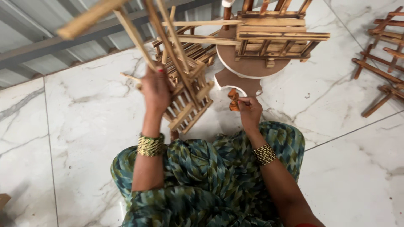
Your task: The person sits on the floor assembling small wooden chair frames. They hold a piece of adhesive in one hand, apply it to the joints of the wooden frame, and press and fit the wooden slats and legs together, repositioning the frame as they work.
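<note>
My left hand (pixel 155 89) grips a slatted wooden stand (pixel 185 90) made of thin light sticks and holds it tilted up above the floor. Its long legs (pixel 139 35) reach toward the upper left. My right hand (pixel 249 111) is closed on a small folded orange-brown piece, which looks like sandpaper (pixel 233 103), just right of the stand's lower end. Both wrists wear gold bangles. My lap, in green patterned cloth (pixel 202 168), lies below both hands.
A round brown wooden stool (pixel 248 67) stands ahead with a finished dark-edged wooden rack (pixel 277 35) on it. More wooden stands (pixel 198 50) lie behind the held one. Several dark stick frames (pixel 381 63) lie on the white marble floor at right. A metal shutter (pixel 38 42) runs along the top left.
</note>
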Tool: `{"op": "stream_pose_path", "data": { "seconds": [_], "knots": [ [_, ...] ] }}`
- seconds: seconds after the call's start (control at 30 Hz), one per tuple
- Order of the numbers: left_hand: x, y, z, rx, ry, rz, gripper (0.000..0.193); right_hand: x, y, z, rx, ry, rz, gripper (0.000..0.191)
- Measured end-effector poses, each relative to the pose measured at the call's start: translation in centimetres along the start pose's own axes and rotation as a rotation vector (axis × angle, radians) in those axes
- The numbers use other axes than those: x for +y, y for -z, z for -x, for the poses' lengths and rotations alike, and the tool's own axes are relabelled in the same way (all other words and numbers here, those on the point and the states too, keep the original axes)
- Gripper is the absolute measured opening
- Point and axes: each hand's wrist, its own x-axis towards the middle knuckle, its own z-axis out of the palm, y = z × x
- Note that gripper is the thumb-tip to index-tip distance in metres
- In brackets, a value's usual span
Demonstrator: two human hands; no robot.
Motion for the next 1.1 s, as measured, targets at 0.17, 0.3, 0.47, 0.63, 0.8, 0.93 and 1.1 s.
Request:
{"op": "stream_pose_path", "data": {
  "seconds": [0.17, 0.3, 0.47, 0.63, 0.8, 0.93, 1.1],
  "knots": [
    [7.5, 5.0, -0.4, 0.032, -0.099, 0.208, 0.029, 0.8, 0.0, -0.5, 0.104, -0.360, -0.682, 0.011],
    [12.3, 9.5, -1.8, -0.018, -0.336, 0.305, 0.035, 1.7, -0.8, -0.5, 0.173, -0.442, -0.727, 0.013],
    [11.9, 8.0, -7.3, 0.012, -0.342, 0.769, 0.031, 1.5, -1.5, -0.2, 0.197, -0.406, -0.726, 0.013],
    [7.8, -5.1, -17.5, 0.093, -0.244, 1.316, 0.045, -1.1, -2.0, 0.0, 0.128, -0.451, -0.752, 0.015],
    [6.4, -16.8, -20.7, 0.324, -0.339, 1.355, 0.036, -3.1, -2.0, 0.1, 0.077, -0.522, -0.739, 0.015],
    [5.1, -20.7, -20.5, 0.327, -0.249, 1.371, 0.033, -3.2, -2.2, -0.2, 0.046, -0.589, -0.659, 0.016],
    [1.0, -22.6, -17.0, 0.355, -0.016, 1.394, 0.031, -2.6, -2.3, -0.8, 0.026, -0.572, -0.746, 0.018]
  ]
}}
